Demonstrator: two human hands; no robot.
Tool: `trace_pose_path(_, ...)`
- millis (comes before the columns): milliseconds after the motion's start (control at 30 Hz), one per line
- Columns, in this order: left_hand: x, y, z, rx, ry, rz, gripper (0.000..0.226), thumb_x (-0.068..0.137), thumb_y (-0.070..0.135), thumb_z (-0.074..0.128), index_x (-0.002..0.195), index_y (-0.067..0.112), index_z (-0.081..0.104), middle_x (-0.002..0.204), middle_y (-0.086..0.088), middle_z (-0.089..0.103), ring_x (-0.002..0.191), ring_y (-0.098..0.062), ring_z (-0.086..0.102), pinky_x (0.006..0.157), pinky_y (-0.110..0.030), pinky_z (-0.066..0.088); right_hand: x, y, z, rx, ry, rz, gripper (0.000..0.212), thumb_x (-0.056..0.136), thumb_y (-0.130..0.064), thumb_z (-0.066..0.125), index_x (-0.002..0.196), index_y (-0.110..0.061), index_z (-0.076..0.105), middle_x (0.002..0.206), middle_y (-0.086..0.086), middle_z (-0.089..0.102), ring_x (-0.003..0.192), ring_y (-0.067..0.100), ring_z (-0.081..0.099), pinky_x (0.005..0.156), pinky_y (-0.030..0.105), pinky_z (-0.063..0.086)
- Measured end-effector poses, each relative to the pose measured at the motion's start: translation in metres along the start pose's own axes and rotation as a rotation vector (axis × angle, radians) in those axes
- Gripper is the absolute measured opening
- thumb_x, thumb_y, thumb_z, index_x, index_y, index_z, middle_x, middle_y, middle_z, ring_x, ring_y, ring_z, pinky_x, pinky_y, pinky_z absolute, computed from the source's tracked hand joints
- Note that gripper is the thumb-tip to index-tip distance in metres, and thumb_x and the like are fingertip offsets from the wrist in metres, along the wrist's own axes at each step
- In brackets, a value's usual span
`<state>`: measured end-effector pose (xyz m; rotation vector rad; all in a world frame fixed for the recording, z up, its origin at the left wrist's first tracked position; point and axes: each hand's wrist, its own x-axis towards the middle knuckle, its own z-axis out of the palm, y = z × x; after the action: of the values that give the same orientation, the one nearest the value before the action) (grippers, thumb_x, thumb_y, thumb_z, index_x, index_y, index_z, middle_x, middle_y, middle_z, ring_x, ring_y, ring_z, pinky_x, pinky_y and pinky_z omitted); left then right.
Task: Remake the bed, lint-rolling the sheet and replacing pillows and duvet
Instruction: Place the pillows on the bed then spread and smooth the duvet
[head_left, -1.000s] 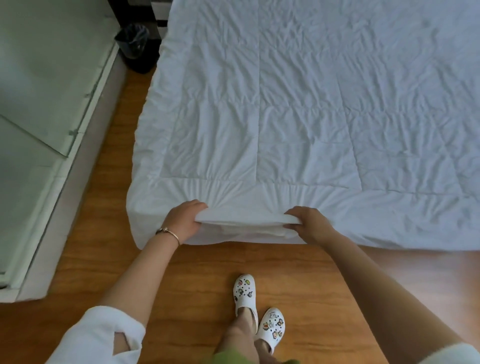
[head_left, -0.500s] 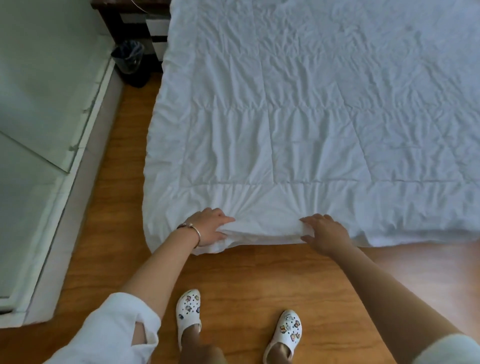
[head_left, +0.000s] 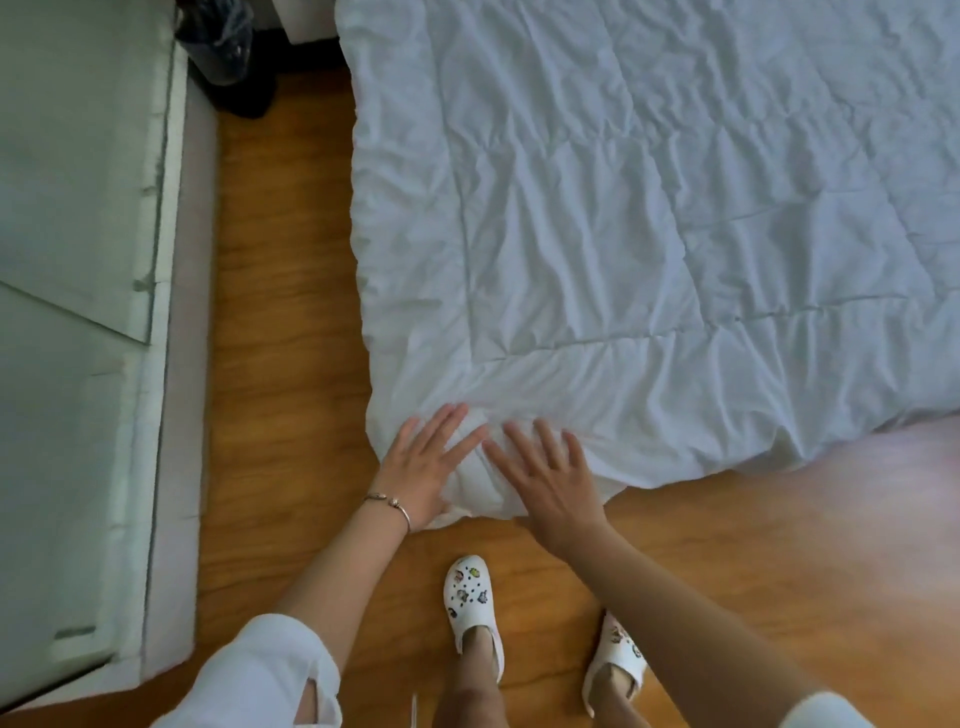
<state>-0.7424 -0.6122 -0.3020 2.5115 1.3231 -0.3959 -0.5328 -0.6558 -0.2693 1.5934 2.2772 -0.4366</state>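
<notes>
Far left: pale green panel with a white border, lying along the wooden floor. Behind it, top left, a black bin with a plastic liner, standing on the floor just beside the bed's corner.

My left hand lies flat on the near left corner of the white quilted duvet, fingers straight and spread, gripping nothing. A thin metal bangle sits on that wrist; a white sleeve covers the upper arm.

Duvet is spread over the bed, creased all over, stitched in squares. Its near edge hangs over the foot of the bed and reaches the floor; the corner under my hands is bunched into folds.

My right hand lies just beside the left on the same corner, palm down, fingers splayed and straight, holding nothing. The fingertips of the two hands come close together.

Below: my feet in white clogs with small charms, standing on the floor close to the duvet's edge.
</notes>
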Motion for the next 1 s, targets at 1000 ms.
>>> trace_pose_path(1000, -0.009, -0.050, -0.033, -1.016, 0.161, -0.269, 0.077, 0.076, 0.022, 0.079, 0.138, 0.029, 0.035, 0.118, -0.002, 0.025, 0.102, -0.018, 0.042, 0.089, -0.014, 0.031, 0.028, -0.135, -0.023, 1.475, 0.596, 1.327, 0.085, 0.080, -0.013, 0.075, 0.146, -0.041, 0.031, 0.135, 0.009, 0.037, 0.101, 0.021, 0.053, 0.077, 0.027, 0.045)
